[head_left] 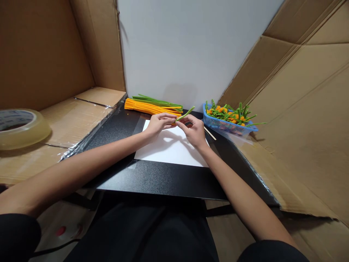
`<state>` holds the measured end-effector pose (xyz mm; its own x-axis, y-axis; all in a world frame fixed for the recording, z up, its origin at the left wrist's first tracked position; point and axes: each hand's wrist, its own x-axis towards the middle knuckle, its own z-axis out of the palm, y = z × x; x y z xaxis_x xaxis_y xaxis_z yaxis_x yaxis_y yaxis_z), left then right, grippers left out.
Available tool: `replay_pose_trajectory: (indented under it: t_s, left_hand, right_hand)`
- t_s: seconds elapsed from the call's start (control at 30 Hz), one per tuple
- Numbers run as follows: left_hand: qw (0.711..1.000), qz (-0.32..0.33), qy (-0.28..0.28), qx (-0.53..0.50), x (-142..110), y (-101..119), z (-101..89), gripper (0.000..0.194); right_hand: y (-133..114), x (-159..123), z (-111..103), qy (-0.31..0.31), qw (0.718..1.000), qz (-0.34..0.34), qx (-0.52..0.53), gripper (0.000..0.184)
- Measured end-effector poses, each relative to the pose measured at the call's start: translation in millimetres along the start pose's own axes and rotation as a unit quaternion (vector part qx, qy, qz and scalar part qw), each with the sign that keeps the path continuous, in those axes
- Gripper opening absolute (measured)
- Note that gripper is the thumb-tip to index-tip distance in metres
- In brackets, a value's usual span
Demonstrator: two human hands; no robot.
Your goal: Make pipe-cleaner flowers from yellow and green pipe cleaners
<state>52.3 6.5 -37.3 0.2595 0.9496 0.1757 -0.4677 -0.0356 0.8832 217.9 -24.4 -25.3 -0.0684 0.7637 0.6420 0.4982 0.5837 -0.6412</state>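
Observation:
My left hand (160, 123) and my right hand (193, 130) meet above a white sheet of paper (171, 151) on a black table (163, 178). Both pinch a green pipe cleaner (185, 114) that sticks up to the right; a bit of orange shows between the fingertips. Just behind the hands lies a bundle of orange pipe cleaners (148, 107) with green pipe cleaners (156, 100) along its far side.
A blue basket (226, 125) holding several green-and-orange pipe-cleaner pieces stands at the right, with a thin wooden stick (209, 133) beside it. A roll of clear tape (20, 127) rests on cardboard at the left. Cardboard walls flank the table; a white wall is behind.

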Motion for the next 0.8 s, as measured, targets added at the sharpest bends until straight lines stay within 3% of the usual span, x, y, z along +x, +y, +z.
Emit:
replay_pose_trajectory:
  t_s: [0.17, 0.37, 0.5, 0.8]
  left_hand:
    - [1.000, -0.006, 0.016, -0.007, -1.2, -0.5, 1.5, 0.023]
    - [1.000, -0.018, 0.021, 0.001, -2.8, -0.5, 3.8, 0.020]
    - [0.999, -0.033, 0.008, 0.027, -2.4, 0.9, 4.6, 0.015]
    - [0.998, -0.050, -0.031, 0.035, 2.6, 0.8, -0.2, 0.018]
  right_hand:
    - [1.9, -0.2, 0.7, -0.001, 1.000, -0.002, 0.004, 0.012]
    - [-0.8, 0.7, -3.3, -0.024, 1.000, -0.011, 0.000, 0.028]
    - [0.2, 4.3, -7.4, -0.050, 0.999, -0.016, 0.004, 0.030]
    - [7.4, 8.1, -8.2, -0.086, 0.992, 0.041, 0.081, 0.027]
